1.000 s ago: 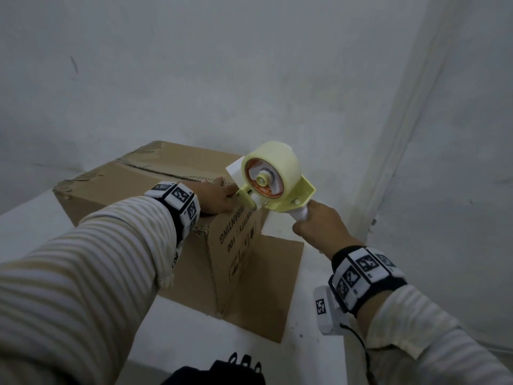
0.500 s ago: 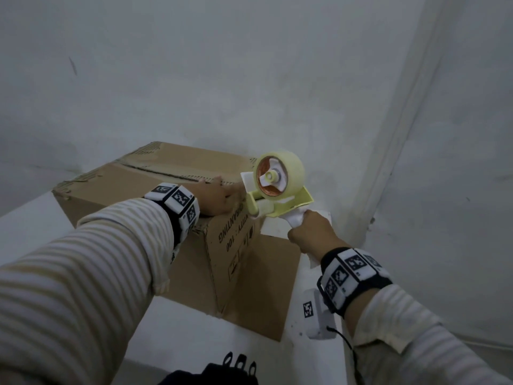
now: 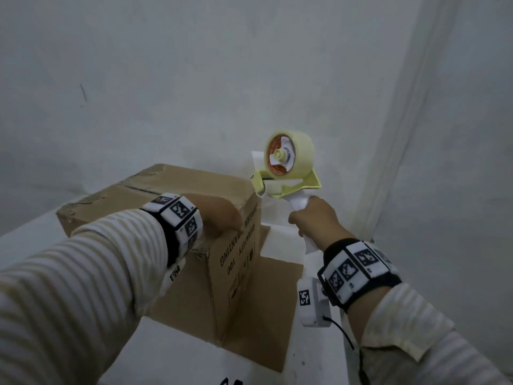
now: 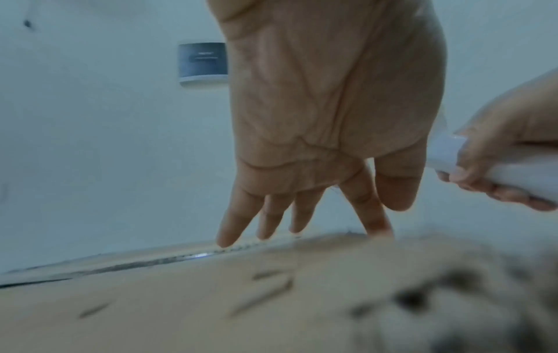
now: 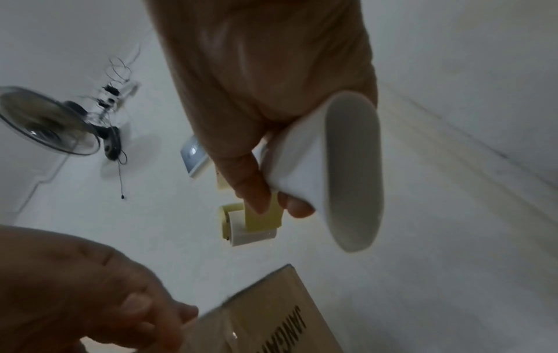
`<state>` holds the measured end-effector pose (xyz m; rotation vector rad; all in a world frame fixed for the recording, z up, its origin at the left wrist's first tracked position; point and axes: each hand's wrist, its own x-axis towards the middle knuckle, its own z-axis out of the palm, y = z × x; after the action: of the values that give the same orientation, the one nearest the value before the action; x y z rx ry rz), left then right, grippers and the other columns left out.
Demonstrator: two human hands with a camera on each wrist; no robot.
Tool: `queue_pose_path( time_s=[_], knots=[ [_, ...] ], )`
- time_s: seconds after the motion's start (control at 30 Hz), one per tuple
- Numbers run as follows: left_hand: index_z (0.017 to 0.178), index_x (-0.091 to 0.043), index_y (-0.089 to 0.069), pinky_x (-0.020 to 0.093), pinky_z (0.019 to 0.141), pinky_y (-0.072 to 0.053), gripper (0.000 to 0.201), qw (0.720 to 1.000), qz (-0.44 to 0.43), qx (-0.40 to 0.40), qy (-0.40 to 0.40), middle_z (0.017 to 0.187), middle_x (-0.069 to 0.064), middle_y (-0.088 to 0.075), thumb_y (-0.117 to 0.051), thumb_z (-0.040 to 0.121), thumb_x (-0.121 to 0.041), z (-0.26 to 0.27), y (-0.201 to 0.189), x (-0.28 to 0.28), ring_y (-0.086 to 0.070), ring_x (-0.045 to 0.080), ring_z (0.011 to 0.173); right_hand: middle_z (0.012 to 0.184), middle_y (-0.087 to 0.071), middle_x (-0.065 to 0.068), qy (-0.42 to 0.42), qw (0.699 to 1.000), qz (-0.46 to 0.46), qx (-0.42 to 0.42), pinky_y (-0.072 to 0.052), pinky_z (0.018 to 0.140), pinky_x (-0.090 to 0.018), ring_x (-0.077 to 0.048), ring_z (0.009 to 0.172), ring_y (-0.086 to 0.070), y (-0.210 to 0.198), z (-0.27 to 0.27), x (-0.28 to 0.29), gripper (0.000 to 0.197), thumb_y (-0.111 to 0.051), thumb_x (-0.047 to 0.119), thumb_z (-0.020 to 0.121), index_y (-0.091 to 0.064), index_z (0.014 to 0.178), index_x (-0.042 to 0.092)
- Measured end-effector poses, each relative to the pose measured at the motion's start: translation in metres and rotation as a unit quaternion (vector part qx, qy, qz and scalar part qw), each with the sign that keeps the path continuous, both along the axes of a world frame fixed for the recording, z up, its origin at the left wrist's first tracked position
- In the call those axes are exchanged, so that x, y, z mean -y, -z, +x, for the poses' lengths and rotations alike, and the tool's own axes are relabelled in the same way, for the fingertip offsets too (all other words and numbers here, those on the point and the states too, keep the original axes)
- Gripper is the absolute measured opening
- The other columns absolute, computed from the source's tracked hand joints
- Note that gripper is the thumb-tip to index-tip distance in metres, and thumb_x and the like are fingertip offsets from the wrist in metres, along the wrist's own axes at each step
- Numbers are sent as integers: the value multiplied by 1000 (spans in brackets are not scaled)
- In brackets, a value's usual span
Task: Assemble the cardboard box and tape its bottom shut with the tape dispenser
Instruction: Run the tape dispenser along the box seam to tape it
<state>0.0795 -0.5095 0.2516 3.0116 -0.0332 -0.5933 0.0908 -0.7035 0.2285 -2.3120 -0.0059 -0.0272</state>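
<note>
- Cardboard box [image 3: 155, 201] stands assembled on the white desk [image 3: 172, 354], bottom face up, its flaps folded shut; one loose flap lies flat on the desk to the right.
- Left hand [image 3: 219, 215] rests on the top near the right edge, fingers [image 4: 226, 229] straight and spread, tips touching the centre seam and holding nothing.
- Right hand [image 3: 313, 218] is curled round the white handle of the tape dispenser [image 3: 286, 168], which hangs just beyond the box's upper right corner, roller facing the box.
- A shiny strip seems to lie along the seam, though blur keeps me from telling how far it runs.
- Judged from this, assembly is done; taping is probably under way, and cutting and pressing down remain.
</note>
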Motion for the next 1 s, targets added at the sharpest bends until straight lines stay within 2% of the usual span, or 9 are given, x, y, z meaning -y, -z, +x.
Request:
queue_pose_path(
  time_s=[0.1, 0.17, 0.33, 0.5, 0.6, 0.7, 0.8, 0.9, 1.0],
  knots=[
    [121, -12, -60, 33, 92, -44, 32, 985, -140, 74, -67, 125, 6, -58, -43, 98, -28, 4, -27, -8, -56, 25, 108, 74, -59, -12, -3, 998, 56, 9, -46, 63, -32, -33, 74, -66, -24, 3, -13, 24, -60, 11, 77, -52, 98, 4],
    [114, -4, -58, 36, 79, -48, 38, 930, -309, 88, -178, 108, 13, -60, -41, 98, -34, 8, -39, -15, -58, 30, 90, 67, -57, -11, -6, 996, 83, 15, -47, 63, -34, -31, 66, -62, -39, 5, -22, 24, -61, 9, 77, -53, 98, 3],
    [133, 9, -41, 44, 93, -44, 75, 809, -523, -46, -263, 132, 26, -51, -27, 96, -55, 24, -53, -32, -49, 39, 124, 56, -55, -12, -12, 993, 108, 39, -47, 65, -39, -30, 64, -57, -68, 6, -43, 9, -61, 6, 75, -51, 75, 4],
    [90, -1, -58, 35, 64, -55, 46, 746, -613, -88, -245, 81, 13, -67, -38, 97, -42, 60, -57, -49, -62, 26, 80, 70, -61, -17, 7, 996, 79, 50, -50, 66, -39, -30, 65, -61, -81, 7, -66, 13, -62, 8, 77, -51, 83, 5],
    [74, -8, -58, 23, 49, -57, 31, 745, -621, -66, -234, 51, 3, -66, -45, 97, -25, 83, -59, -66, -61, 16, 60, 75, -61, -17, 33, 996, 68, 43, -50, 67, -38, -31, 67, -62, -82, 9, -86, 15, -63, 9, 78, -50, 86, 5],
    [72, -9, -56, 21, 49, -54, 29, 762, -610, -63, -209, 42, -1, -61, -45, 97, -18, 103, -62, -85, -57, 11, 52, 69, -58, -13, 58, 997, 53, 27, -52, 70, -40, -30, 69, -61, -83, 11, -110, 14, -63, 9, 80, -49, 79, 6],
    [71, -10, -55, 24, 55, -49, 26, 803, -568, -53, -174, 37, -3, -57, -50, 96, -15, 120, -63, -100, -50, 12, 57, 68, -54, -10, 85, 995, 39, 20, -49, 66, -38, -30, 70, -59, -81, 12, -133, 20, -63, 10, 82, -51, 96, 2],
    [72, -9, -57, 24, 57, -43, 21, 851, -510, -43, -122, 47, 0, -58, -54, 92, -11, 137, -63, -107, -47, 14, 57, 78, -55, -11, 115, 993, 17, 22, -49, 68, -37, -32, 74, -62, -79, 10, -152, 20, -61, 11, 84, -47, 98, 6],
    [77, -8, -58, 25, 57, -41, 17, 899, -433, -19, -70, 70, 3, -59, -54, 92, -12, 152, -65, -101, -49, 15, 58, 88, -61, -16, 141, 989, -38, 9, -47, 67, -32, -35, 90, -67, -82, 4, -167, 15, -56, 7, 86, -46, 76, 9]
  ],
)
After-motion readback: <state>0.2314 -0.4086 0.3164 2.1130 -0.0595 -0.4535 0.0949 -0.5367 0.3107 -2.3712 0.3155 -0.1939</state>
